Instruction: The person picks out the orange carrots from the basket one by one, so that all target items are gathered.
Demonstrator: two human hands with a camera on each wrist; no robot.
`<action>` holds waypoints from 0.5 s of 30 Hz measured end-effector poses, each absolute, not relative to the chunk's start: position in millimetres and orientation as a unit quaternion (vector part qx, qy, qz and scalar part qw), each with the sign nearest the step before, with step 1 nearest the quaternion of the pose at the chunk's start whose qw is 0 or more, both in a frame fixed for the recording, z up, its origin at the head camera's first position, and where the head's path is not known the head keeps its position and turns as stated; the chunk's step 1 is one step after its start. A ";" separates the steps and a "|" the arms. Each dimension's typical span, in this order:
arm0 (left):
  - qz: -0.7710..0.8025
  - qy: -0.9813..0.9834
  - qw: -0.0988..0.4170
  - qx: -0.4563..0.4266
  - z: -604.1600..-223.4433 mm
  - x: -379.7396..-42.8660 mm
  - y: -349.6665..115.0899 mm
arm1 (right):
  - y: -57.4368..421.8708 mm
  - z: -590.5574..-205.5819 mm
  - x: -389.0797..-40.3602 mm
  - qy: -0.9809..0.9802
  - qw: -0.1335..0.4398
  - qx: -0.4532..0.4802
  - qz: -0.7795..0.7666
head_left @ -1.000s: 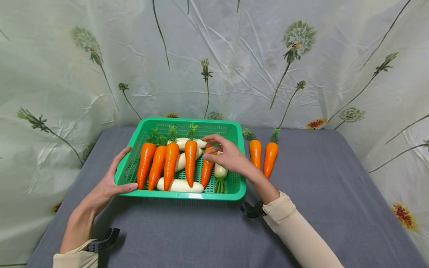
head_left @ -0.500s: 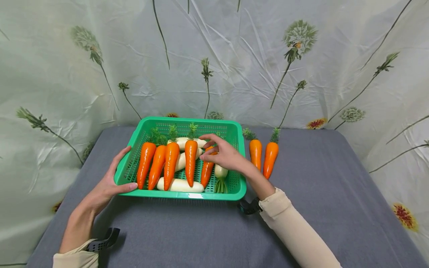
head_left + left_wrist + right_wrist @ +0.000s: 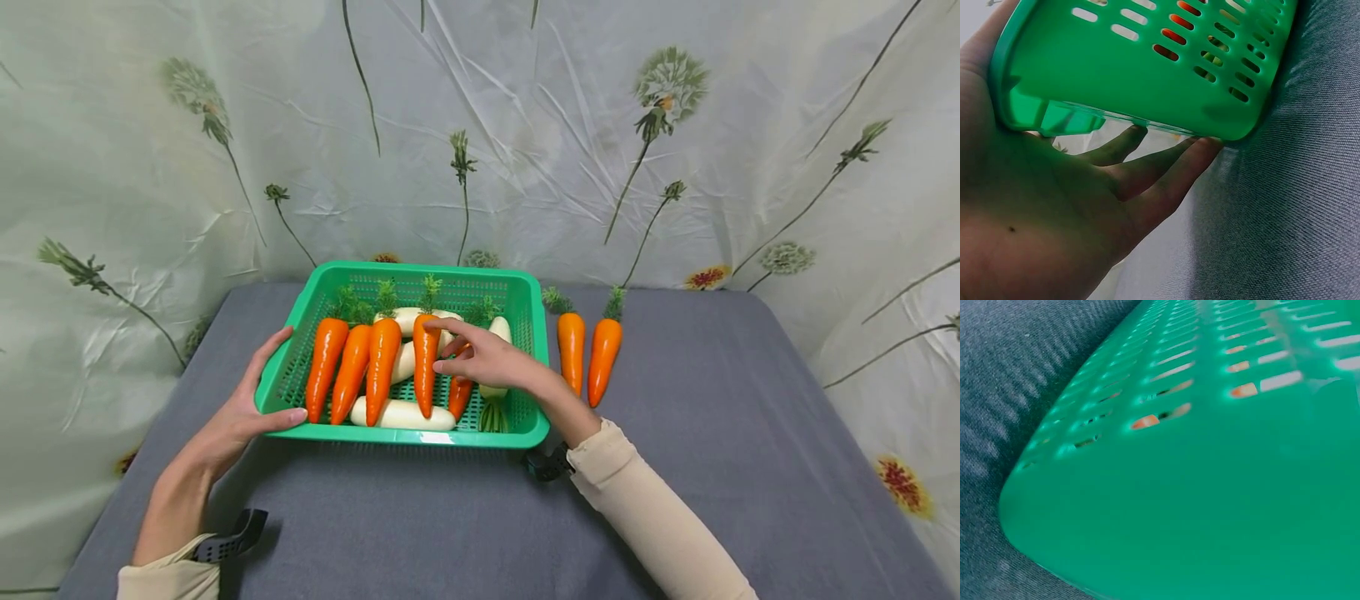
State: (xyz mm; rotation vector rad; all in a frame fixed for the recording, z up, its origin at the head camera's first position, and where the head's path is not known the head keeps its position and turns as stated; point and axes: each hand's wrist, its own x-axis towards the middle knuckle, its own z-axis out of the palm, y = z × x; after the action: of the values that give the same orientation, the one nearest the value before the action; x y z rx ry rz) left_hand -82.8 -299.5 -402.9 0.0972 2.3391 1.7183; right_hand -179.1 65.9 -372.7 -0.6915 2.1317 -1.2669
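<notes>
A green plastic basket (image 3: pixel 465 439) holds several orange carrots and white radishes. At its left end my left hand (image 3: pixel 243 400) grips the basket, thumb on the front rim and fingers along the outer side wall. The left wrist view shows that hand (image 3: pixel 1054 200) against the basket wall (image 3: pixel 1116 81). Inside the basket, my right hand (image 3: pixel 487 358) reaches over the right part. Its index fingertip overlaps the top of one carrot (image 3: pixel 425 383), with the thumb tip at that carrot's right edge. Beneath the hand, another carrot (image 3: pixel 459 400) is partly covered. Only basket wall (image 3: pixel 1179 506) and cloth show in the right wrist view.
Two carrots, one (image 3: pixel 571 350) beside the other (image 3: pixel 604 358), lie right of the basket on the grey cloth (image 3: pixel 720 433). A radish (image 3: pixel 405 415) lies along the basket's front, and another (image 3: pixel 500 332) at its right. A floral curtain (image 3: pixel 525 150) hangs behind.
My right hand has shifted left and slightly down to the fourth carrot from the left, uncovering the radish at the right. The left hand and basket stay in place.
</notes>
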 end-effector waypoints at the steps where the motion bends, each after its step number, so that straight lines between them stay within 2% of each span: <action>1: 0.588 0.800 0.118 0.034 -403.2 -82.6 -299.8 | 65.1 -373.4 -178.9 0.793 0.284 -0.263 -0.471; 10: 0.590 0.799 0.117 0.032 -404.9 -82.1 -300.9 | 62.2 -374.7 -177.9 0.772 0.319 -0.298 -0.462; 15: 0.589 0.799 0.118 0.033 -404.8 -83.3 -299.8 | 62.6 -374.8 -179.1 0.778 0.315 -0.318 -0.441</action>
State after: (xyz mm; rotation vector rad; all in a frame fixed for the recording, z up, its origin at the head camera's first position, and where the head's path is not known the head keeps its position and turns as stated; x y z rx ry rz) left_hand -83.3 -299.8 -404.8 0.0955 2.3371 1.7243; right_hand -179.1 62.6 -374.8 -0.8382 2.0503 -1.1621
